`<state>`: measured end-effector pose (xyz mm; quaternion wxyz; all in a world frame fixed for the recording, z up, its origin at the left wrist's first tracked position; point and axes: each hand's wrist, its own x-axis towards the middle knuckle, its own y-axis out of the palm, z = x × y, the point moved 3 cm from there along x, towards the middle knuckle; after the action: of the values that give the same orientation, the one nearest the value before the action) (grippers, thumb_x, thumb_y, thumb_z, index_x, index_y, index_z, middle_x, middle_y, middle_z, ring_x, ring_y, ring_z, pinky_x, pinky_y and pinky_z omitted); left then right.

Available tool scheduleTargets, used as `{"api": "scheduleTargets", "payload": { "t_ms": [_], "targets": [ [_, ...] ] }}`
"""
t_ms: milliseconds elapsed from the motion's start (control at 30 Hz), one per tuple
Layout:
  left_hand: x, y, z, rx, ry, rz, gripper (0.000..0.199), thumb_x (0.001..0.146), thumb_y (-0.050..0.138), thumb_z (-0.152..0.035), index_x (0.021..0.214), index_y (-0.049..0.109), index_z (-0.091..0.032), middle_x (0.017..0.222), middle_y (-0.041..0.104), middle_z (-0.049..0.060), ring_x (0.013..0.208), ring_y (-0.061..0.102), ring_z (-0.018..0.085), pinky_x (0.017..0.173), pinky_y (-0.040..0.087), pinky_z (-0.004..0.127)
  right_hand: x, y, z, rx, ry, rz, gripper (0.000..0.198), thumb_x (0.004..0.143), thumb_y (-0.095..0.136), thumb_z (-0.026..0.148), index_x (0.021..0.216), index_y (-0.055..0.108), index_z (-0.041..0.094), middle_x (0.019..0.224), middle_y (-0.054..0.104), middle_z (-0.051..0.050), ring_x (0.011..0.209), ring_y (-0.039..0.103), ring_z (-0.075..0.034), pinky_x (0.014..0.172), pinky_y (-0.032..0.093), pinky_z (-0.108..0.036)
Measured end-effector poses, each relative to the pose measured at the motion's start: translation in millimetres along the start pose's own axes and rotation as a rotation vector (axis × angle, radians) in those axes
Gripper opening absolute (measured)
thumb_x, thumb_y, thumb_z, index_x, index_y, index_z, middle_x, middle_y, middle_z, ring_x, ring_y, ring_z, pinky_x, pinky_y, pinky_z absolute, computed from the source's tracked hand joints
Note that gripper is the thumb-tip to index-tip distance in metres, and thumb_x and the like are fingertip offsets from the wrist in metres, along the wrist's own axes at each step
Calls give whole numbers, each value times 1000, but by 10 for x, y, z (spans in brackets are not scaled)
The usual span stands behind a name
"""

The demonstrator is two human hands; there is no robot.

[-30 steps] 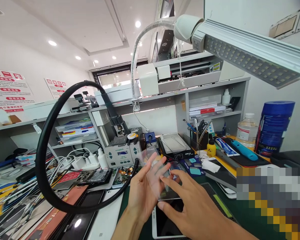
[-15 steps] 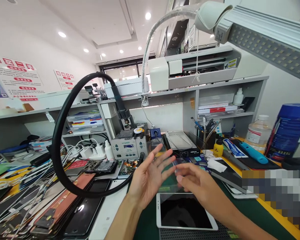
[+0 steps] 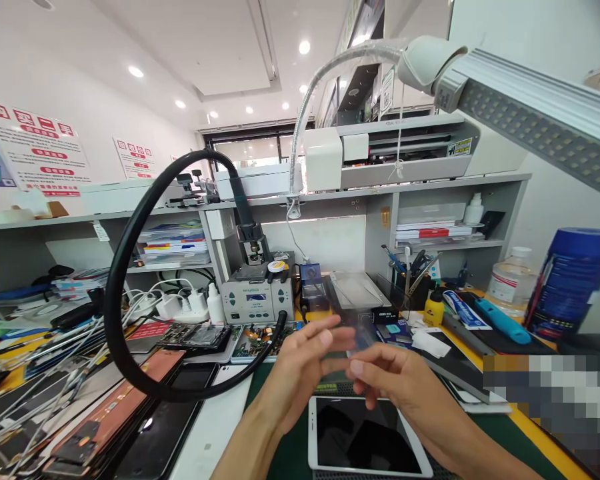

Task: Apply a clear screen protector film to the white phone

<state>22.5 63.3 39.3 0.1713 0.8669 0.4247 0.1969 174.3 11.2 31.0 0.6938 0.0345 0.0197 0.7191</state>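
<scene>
Back of the workspace is being taken up by a grey shelf [image 3: 381, 253], with a long white machine [image 3: 323, 160] being carried on top. The desk [image 3: 523, 427] is being covered in the middle by a green mat [image 3: 294, 447]. A lamp [image 3: 530, 127] is being held out over the right side by a bendy neck. On the left, a big loop is being formed by a black hose [image 3: 113, 300], its lower end being overlapped with the front of a grey control box [image 3: 250, 301]. Far right is being filled by a blue tub [image 3: 575, 280]. Left edge is being crowded by cables and a pile of phone parts [image 3: 115, 407].

Tablet [image 3: 365, 433], white frame, dark screen up, is being kept flat in front of the person, partly covered from view by the right hand [image 3: 400, 380]. A clear film [image 3: 363, 333] is being held above and behind the tablet, off its screen; outline is being lost to blur. Film is being pinched between right thumb and index finger, other fingers being curled under. Left hand [image 3: 297, 363] is being held open just beside, fingers being loosely spread towards the right fingertips; whether film is being touched by it, can't tell. Yellow bottle [image 3: 433, 310] is being kept behind, to the right.
</scene>
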Motion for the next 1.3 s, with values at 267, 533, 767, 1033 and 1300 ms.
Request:
{"api": "scheduleTargets", "payload": {
  "t_ms": [267,533,767,1033,1300],
  "targets": [
    [25,30,137,501,-1,-28,30,82,71,-44,85,77,-14,76,71,6,77,62,20,76,48,31,37,-89,13,75,1,-91,26,77,78,44,83,75,18,81,70,-4,79,58,-19,63,44,-27],
    [-18,43,131,548,-63,144,30,82,69,-40,71,77,-13,73,72,7,76,62,20,74,45,30,-11,-19,20,-65,-22,-36,29,80,75,45,81,77,17,71,68,-2,72,56,-18,70,42,-31],
    [-30,-24,100,578,-133,145,28,79,71,-40,68,75,-15,66,71,7,69,59,19,71,43,31,50,-244,108,-9,-41,-153,31,77,78,48,80,80,17,79,70,-4,77,56,-18,67,43,-29],
    [-18,-84,115,584,-185,168,25,79,70,-37,69,76,-15,65,72,7,67,58,17,71,42,30,91,-536,249,184,-93,-309,31,67,88,41,84,82,16,85,71,-4,79,57,-17,62,46,-25],
    [-43,-93,59,607,-222,232,29,82,70,-40,69,77,-15,64,71,6,63,57,16,67,39,29,90,-557,252,183,-122,-375,31,69,86,44,77,80,15,70,62,-2,70,52,-15,56,44,-24]
  ]
}}
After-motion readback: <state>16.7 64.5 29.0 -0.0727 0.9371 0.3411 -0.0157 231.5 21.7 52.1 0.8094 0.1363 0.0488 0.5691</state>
